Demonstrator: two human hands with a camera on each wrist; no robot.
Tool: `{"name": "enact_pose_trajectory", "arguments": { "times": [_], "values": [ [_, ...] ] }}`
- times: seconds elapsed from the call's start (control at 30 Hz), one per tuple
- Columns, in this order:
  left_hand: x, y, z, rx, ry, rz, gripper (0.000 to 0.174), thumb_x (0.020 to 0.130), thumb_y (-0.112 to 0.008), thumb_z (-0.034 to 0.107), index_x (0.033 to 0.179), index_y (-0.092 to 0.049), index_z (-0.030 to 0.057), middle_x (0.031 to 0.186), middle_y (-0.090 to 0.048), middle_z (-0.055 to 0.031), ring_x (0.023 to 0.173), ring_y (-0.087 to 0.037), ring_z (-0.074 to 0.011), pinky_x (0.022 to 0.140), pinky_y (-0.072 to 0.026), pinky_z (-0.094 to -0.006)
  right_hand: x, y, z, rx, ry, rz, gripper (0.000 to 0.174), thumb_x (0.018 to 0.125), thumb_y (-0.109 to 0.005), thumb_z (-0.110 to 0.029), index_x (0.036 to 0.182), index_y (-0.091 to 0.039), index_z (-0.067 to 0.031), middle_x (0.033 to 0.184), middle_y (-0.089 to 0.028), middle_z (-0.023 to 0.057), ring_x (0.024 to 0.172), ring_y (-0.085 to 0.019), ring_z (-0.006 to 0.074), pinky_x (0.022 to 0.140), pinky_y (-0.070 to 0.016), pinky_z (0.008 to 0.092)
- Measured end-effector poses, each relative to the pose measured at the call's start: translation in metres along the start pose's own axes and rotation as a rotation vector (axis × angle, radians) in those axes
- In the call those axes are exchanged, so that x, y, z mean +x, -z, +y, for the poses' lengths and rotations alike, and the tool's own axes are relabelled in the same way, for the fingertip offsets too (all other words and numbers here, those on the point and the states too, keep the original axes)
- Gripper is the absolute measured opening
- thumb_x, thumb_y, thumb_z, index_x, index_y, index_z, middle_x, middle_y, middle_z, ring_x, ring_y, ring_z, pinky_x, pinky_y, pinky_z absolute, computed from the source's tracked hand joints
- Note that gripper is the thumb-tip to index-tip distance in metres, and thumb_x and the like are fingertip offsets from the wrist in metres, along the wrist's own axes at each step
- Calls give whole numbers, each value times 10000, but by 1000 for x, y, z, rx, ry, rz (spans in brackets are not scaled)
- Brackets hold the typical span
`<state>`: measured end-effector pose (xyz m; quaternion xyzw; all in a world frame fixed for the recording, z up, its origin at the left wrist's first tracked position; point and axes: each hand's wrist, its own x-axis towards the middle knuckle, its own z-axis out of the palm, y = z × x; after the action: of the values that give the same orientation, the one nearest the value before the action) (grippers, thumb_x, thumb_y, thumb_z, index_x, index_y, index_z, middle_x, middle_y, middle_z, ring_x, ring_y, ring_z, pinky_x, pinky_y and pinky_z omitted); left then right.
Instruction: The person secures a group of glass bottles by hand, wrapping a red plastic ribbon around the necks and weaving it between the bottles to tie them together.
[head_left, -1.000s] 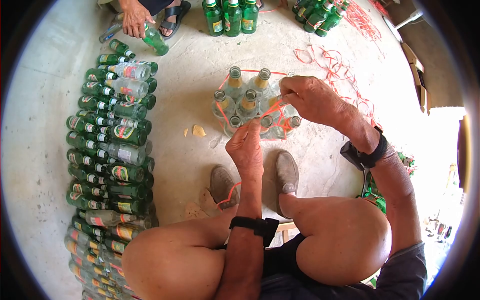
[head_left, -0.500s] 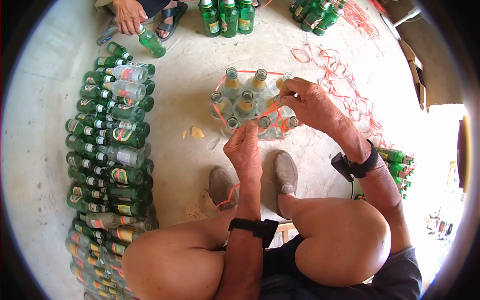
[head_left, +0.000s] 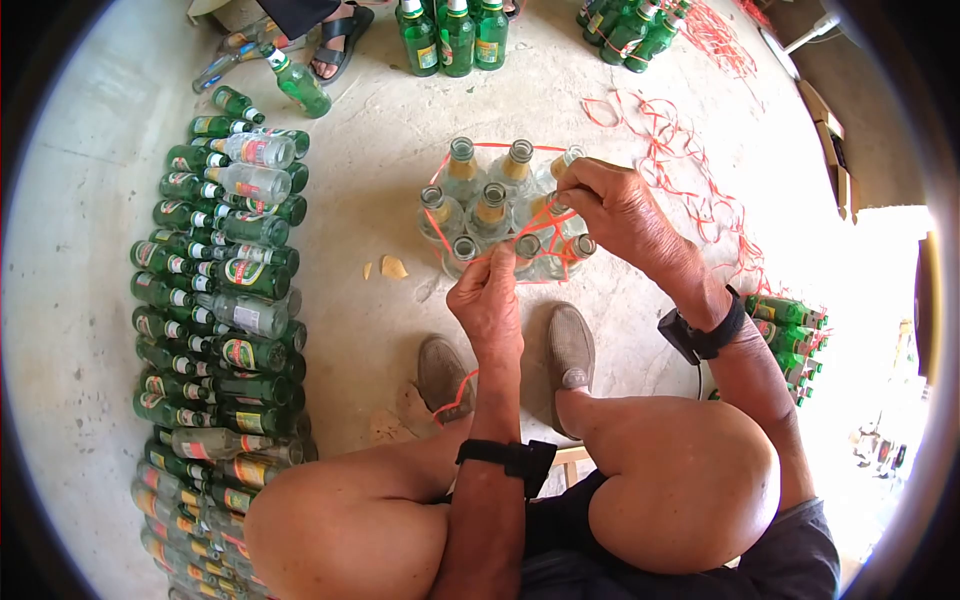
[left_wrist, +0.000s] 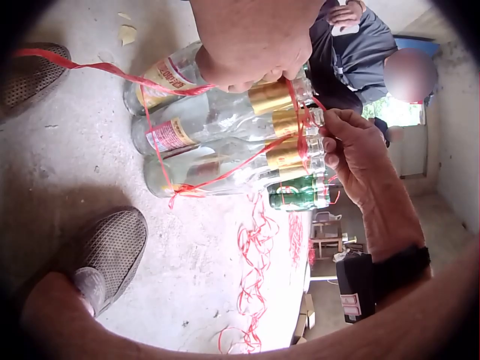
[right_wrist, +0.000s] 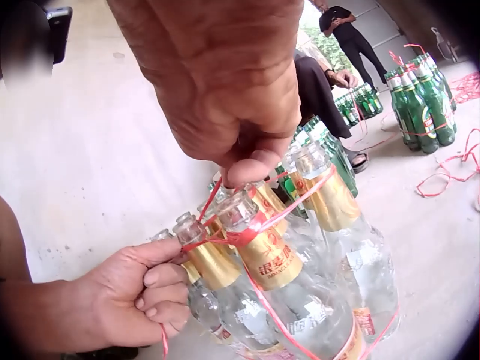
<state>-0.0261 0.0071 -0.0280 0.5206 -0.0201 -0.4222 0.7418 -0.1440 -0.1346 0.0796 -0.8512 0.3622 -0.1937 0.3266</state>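
A cluster of clear glass bottles (head_left: 492, 212) with gold neck foil stands on the floor between the hands, with red plastic twine (right_wrist: 256, 229) looped round the group and across the necks. My left hand (head_left: 488, 305) pinches the twine between thumb and fingers at the near side of the necks. In the right wrist view a tail of twine hangs below its curled fingers. My right hand (head_left: 622, 212) pinches another length above the right-hand necks, thumb against forefinger. Between the hands the twine runs taut and crosses close to a bottle mouth.
Green and clear bottles (head_left: 245, 270) lie stacked in a long row at left. Upright green bottles (head_left: 457, 40) stand at the back, and a green bundle (head_left: 790, 335) is at right. Loose twine (head_left: 690, 170) tangles across the floor. Shoes (head_left: 572, 345) flank the near side. Another person sits opposite.
The other person's hand has let go of the green bottle at the upper left and left the head view. Both my hands keep their pinch on the twine, almost still.
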Motion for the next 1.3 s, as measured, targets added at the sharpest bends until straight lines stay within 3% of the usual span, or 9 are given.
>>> {"name": "enact_pose_trajectory", "arguments": {
  "times": [0.3, 0.47, 0.63, 0.83, 0.93, 1.03, 1.13, 1.23, 1.3],
  "values": [
    [1, -1, -1, 22, -7, 12, 231, 982, -838, 205, 888, -763, 8, 610, -429, 98, 501, -303, -11, 451, -201, -250, -1, -4, 6, -21, 32, 51, 84, 963, -715, -48, 1001, -673, 13, 890, -728, 178, 827, -747, 329, 754, -588, 404],
    [-1, 2, 2, 5, 72, 8, 177, 1004, -804, 132, 1033, -811, -42, 837, -669, 54, 738, -496, -20, 637, -377, -219, 2, -2, 7, 12, 22, 49, 77, 963, -703, -51, 987, -671, 16, 865, -729, 187, 800, -749, 319, 735, -585, 406],
    [-2, -5, 5, 15, -1, 14, 247, 978, -841, 199, 832, -730, 34, 607, -423, 96, 499, -297, -21, 452, -195, -267, 8, -1, 15, 39, -41, -13, 100, 988, -707, -55, 1047, -692, 25, 873, -739, 124, 814, -712, 160, 762, -577, 336],
    [-3, -6, 10, 18, 39, 10, 263, 975, -847, 210, 824, -725, 32, 609, -420, 95, 502, -291, -22, 453, -192, -269, 11, 0, 14, 93, -139, -43, 111, 995, -676, -66, 1033, -694, 37, 831, -704, 65, 806, -664, 112, 755, -565, 324],
    [-5, -4, 10, 9, 53, -4, 193, 1000, -810, 169, 1023, -820, -22, 709, -544, 103, 585, -337, 2, 502, -210, -238, 15, -3, 19, 159, -124, -23, 130, 972, -695, -99, 985, -719, 28, 759, -707, 103, 680, -669, 159, 648, -557, 360],
    [-4, -3, 9, 11, 51, -4, 200, 999, -812, 177, 1025, -821, -21, 714, -559, 99, 587, -343, 3, 503, -211, -237, 19, 6, 6, 309, -426, -138, 144, 988, -683, -125, 965, -727, 10, 741, -684, 53, 590, -608, 109, 549, -510, 311],
    [-3, -1, 8, -1, 64, -11, 199, 996, -815, 178, 1021, -822, -19, 736, -599, 88, 588, -344, 3, 504, -213, -236, 22, 4, 8, 354, -446, -161, 150, 1019, -668, -132, 1021, -723, 7, 739, -612, -1, 509, -494, 36, 431, -376, 249],
    [-3, 0, 8, 3, 82, -6, 198, 995, -817, 178, 1026, -824, -17, 770, -648, 72, 601, -366, 1, 512, -230, -234, 23, 5, 9, 370, -491, -165, 150, 1017, -666, -126, 1020, -723, 13, 732, -610, -6, 506, -498, 39, 422, -379, 248],
    [-1, -3, 7, 27, 29, 1, 223, 976, -845, 207, 887, -751, 26, 656, -490, 91, 533, -313, -12, 473, -206, -254, 25, 5, 12, 359, -479, -178, 154, 1012, -635, -125, 965, -713, -1, 714, -631, 8, 517, -541, 63, 443, -434, 274]
  ]
}}
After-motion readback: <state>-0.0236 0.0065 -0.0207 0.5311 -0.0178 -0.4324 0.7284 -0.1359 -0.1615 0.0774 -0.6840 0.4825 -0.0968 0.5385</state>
